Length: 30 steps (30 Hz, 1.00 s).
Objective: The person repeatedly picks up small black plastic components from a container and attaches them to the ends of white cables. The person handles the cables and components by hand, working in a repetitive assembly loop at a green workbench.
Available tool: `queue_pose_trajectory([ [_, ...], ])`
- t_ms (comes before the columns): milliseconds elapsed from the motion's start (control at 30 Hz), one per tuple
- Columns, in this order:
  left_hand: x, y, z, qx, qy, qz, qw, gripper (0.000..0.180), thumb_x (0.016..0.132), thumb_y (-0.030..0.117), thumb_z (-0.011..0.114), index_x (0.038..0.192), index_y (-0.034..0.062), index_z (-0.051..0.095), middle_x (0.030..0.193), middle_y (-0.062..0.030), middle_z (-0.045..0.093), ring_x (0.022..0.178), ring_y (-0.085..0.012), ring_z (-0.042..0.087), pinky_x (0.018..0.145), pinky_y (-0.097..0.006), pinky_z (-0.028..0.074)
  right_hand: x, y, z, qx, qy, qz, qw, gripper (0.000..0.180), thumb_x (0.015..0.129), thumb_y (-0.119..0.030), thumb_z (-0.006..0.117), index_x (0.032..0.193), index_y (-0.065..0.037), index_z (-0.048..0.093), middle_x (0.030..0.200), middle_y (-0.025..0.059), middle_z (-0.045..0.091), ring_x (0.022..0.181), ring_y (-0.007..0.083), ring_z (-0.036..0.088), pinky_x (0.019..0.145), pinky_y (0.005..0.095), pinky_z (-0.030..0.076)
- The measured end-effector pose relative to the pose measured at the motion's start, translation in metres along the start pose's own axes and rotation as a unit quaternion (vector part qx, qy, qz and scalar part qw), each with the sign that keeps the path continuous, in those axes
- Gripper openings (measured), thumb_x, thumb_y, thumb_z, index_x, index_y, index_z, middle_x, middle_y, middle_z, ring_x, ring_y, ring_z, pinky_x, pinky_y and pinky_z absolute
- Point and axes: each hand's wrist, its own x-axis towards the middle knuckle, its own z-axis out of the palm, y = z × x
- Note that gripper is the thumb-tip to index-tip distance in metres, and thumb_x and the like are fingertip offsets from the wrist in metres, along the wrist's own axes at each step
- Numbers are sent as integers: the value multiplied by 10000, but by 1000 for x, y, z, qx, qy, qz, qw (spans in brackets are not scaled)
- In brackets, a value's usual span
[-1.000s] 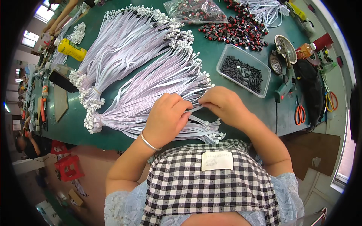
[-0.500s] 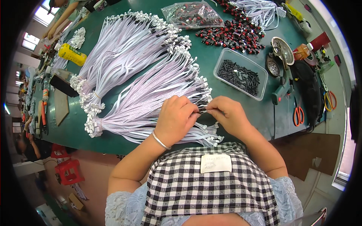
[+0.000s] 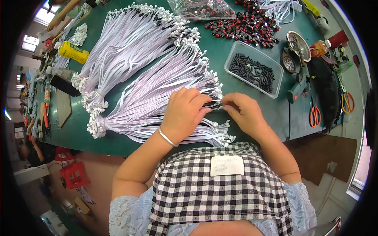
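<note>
A fanned bundle of flat white and pinkish ribbon cables [image 3: 149,92] lies before me, tied at its left end, with white connectors and black sleeves at the right ends. My left hand [image 3: 184,112] rests over this bundle, thumb and forefinger pinching a cable near its dark sleeved end. From the right, my right hand [image 3: 245,113] meets it, thumb and forefinger closed at the tip of that same cable. The fingertips partly hide the small end piece. Behind lies a second tied bundle of ribbon cables [image 3: 130,43].
Right of the bundles stands a clear plastic box [image 3: 278,80] of short black tubes. Beyond it are a pile of red-and-black connectors [image 3: 252,29] and a plastic bag [image 3: 202,10]. A heat gun [image 3: 298,89] and orange-handled scissors [image 3: 314,116] lie rightward; a yellow bottle [image 3: 73,52] lies left.
The whole view has shifted slightly, so the table sits higher in it. My fingertips have moved a little up and right; the right fingers have slid outward to the cable's tip.
</note>
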Motion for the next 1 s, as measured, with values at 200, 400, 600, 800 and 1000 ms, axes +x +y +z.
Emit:
queue_pose_trajectory([
  [200, -12, -11, -16, -3, -94, 72, 993, 134, 721, 104, 688, 852, 116, 662, 796, -17, 555, 785, -232, 534, 711, -356, 411, -5, 6, 5, -73, 0, -33, 997, 228, 791, -81, 661, 1009, -63, 600, 878, 100, 633, 848, 293, 600, 749, 392, 471],
  [400, -11, -6, -15, 45, -137, 97, 985, 139, 721, 104, 645, 855, 136, 667, 826, -8, 555, 799, -215, 527, 722, -353, 415, -9, -4, -7, -92, 13, -36, 995, 239, 775, -87, 676, 1001, -62, 601, 898, 95, 629, 840, 290, 596, 744, 386, 472],
  [600, -9, -8, -20, 69, -158, 100, 980, 110, 727, 87, 628, 831, 121, 643, 836, -13, 558, 816, -219, 533, 727, -352, 426, -7, 9, -41, -145, 125, -62, 979, 213, 765, -86, 683, 968, -44, 632, 934, 111, 634, 863, 297, 587, 770, 386, 470],
  [800, -13, -4, -18, 30, -114, 50, 992, 95, 755, 47, 632, 839, 86, 613, 841, -51, 598, 820, -258, 552, 743, -375, 438, 22, 34, -88, -340, 154, -97, 923, 231, 760, -81, 679, 987, -48, 645, 1005, 103, 627, 924, 289, 572, 836, 396, 448],
  [1000, -10, 12, -15, -90, -86, 0, 992, 127, 814, 65, 628, 941, 59, 640, 883, -98, 636, 793, -299, 572, 742, -385, 453, 41, 60, -94, -390, 6, -56, 919, 157, 779, -72, 636, 934, -46, 646, 930, 120, 601, 918, 313, 580, 809, 415, 460],
])
